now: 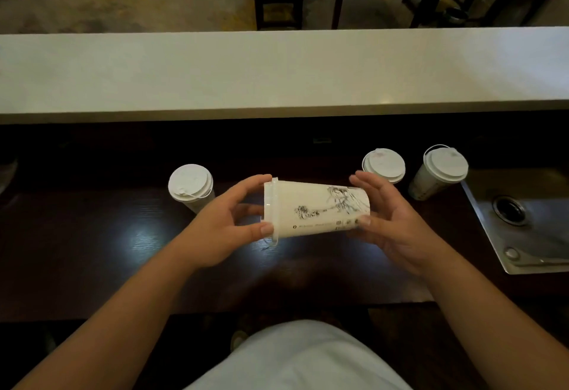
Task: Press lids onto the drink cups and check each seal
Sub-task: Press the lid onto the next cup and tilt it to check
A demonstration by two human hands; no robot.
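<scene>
A lidded cup [314, 211], held sideways above the dark counter [92, 251]: left hand [228, 220] grips its lid end, right hand [388, 217], fingers half-curled, cradles its base.

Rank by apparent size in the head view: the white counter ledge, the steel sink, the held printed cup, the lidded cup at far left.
1. White counter ledge
2. Steel sink
3. Held printed cup, though nearer the camera
4. Far-left lidded cup

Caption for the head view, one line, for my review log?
Both hands, left hand and right hand, hold a lidded printed cup sideways above the dark counter; three lidded cups stand behind.
</scene>
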